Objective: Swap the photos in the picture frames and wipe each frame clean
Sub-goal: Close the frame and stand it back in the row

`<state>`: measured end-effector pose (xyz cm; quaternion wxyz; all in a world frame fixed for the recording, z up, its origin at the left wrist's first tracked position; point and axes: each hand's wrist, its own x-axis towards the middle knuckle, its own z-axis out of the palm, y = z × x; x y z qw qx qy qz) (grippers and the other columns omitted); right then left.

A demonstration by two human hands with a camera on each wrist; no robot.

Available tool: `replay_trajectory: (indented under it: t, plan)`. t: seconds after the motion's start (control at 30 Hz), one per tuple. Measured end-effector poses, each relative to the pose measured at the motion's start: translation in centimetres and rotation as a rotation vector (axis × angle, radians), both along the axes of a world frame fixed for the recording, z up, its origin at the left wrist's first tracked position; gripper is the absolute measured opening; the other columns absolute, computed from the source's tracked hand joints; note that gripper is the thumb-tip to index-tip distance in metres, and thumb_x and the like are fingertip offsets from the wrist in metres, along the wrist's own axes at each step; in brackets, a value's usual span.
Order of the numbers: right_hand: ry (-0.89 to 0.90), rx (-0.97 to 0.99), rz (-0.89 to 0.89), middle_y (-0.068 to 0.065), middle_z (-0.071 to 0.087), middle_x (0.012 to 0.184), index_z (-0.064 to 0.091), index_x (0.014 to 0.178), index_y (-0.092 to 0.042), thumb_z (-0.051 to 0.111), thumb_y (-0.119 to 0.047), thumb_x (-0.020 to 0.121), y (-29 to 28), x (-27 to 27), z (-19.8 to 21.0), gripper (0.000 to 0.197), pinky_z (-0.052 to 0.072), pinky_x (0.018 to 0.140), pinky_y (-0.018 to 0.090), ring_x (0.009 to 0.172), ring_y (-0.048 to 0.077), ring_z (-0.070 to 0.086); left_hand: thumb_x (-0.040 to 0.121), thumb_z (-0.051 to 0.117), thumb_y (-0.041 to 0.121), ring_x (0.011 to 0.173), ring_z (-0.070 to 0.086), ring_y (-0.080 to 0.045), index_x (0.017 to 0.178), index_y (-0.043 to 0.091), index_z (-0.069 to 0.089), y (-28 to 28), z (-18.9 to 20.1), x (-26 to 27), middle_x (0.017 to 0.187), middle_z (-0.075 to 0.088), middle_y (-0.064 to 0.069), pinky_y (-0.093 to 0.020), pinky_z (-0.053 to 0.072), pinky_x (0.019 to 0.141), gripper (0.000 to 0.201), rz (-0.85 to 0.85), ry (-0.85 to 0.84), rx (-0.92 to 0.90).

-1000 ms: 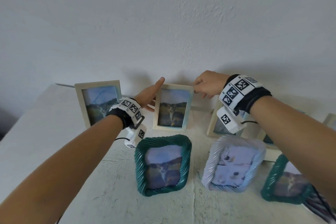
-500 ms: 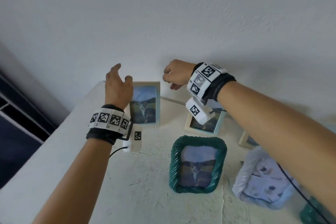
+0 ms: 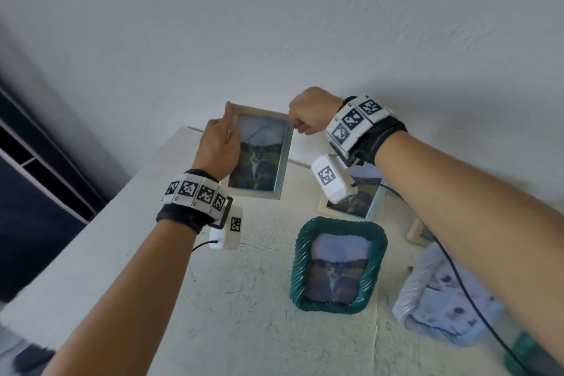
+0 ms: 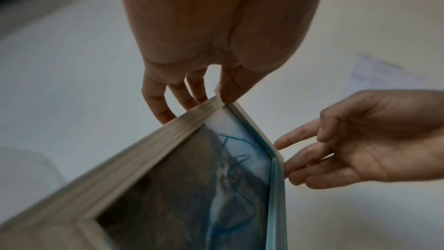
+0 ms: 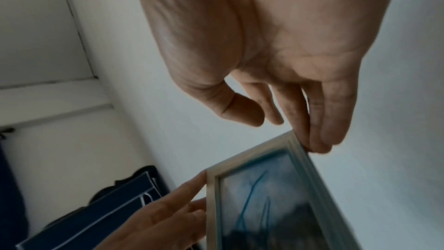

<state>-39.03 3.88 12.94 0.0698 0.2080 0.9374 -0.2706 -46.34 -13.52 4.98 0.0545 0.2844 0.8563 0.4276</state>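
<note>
Frame (image 3: 259, 156) edges between both hands

Pale matt wooden frame (image 3: 259, 156) with glossy glazing; rough white tabletop (image 3: 244, 299).

1. The pale wooden frame (image 3: 259, 153) is shown in beige, with a light blue inner edge.
2. A blue scribble is seen across its photo (image 3: 258, 156) of a grey and white cat.
3. The woven frame (image 3: 338, 265) is coloured dark green in a twisted rope pattern.
4. The wristbands (image 3: 195, 192) are printed with black and white square markers.
5. The table (image 3: 146, 241) is painted off-white.
</note>
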Motion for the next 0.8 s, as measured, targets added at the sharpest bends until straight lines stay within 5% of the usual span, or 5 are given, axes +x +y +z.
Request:
replay_trajectory:
  t: [0.13,0.3,0.53,0.67,0.8]
  plan:
    - [0.390,-0.107,-0.268,0.025,0.059,0.125,0.047,0.134,0.008,0.050,-0.016,0.093,-0.1,5.8,4.0,0.048,0.045,0.102,0.040,0.103,0.026,0.059,0.095,0.038,0.010,0.102,0.059,-0.029,0.152,0.022,0.031,1.1,4.0,1.8,0.119,0.056,-0.015,-0.035,0.047,0.091,0.059,-0.067,0.039,0.202]
    - [0.801,-0.290,-0.387,0.006,0.069,0.109,0.070,0.112,-0.014,0.053,-0.018,0.080,-1.0,16.1,4.8,0.036,0.054,0.091,0.040,0.101,0.021,0.065,0.091,0.040,0.010,0.097,0.066,-0.032,0.148,0.027,0.039,1.1,7.7,8.6,0.119,0.064,-0.006,-0.056,0.054,0.085,0.061,-0.236,-0.044,0.393]
    - [0.860,-0.659,-0.366,0.003,0.071,0.093,0.051,0.131,-0.030,0.047,0.003,0.093,-3.5,31.8,-0.1,0.051,0.053,0.072,0.024,0.086,0.015,0.067,0.098,0.043,-0.003,0.097,0.068,-0.022,0.144,0.020,0.046,0.4,5.3,21.5,0.115,0.069,-0.009,-0.042,0.058,0.081,0.052,-0.415,-0.393,0.460]
    - [0.855,-0.685,-0.436,-0.016,0.042,0.146,0.031,0.146,-0.036,0.054,-0.025,0.097,-5.6,38.9,-6.1,0.055,0.040,0.094,0.007,0.128,-0.008,0.041,0.099,0.044,0.003,0.091,0.063,-0.044,0.145,0.024,0.045,0.5,1.3,28.2,0.106,0.062,-0.029,-0.062,0.052,0.083,0.050,-0.491,-0.483,0.357]
    - [0.840,-0.816,-0.575,-0.017,0.026,0.156,0.026,0.144,-0.054,0.064,-0.058,0.083,-6.8,43.9,-12.3,0.072,0.025,0.116,0.050,0.146,0.009,0.022,0.093,0.048,0.001,0.093,0.068,-0.028,0.145,0.025,0.043,1.3,-3.4,33.6,0.109,0.070,-0.003,-0.055,0.056,0.084,0.058,-0.412,-0.486,0.223]
